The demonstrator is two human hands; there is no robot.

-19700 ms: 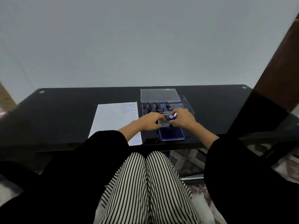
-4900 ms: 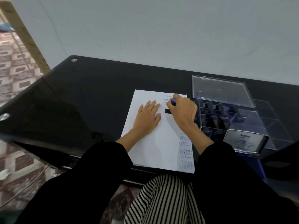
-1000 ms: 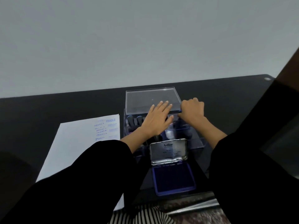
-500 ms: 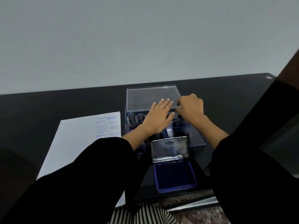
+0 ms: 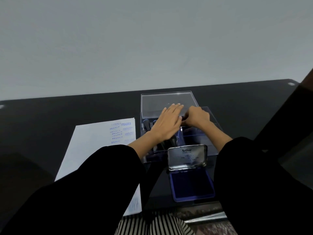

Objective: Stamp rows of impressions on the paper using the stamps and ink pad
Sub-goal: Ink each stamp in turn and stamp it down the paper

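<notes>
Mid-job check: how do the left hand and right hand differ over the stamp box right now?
The left hand is flat, fingers straight; the right hand has fingers curled. The left hand's fingertips reach over the clear lid; the right hand stops at its near edge. Both are over the stamp box; whether the right hand grips anything is hidden.

Left grip (image 5: 167, 123) lies flat, palm down, fingers (image 5: 176, 108) straight; right grip (image 5: 197, 117) is curled, knuckles up, just beside it.
</notes>
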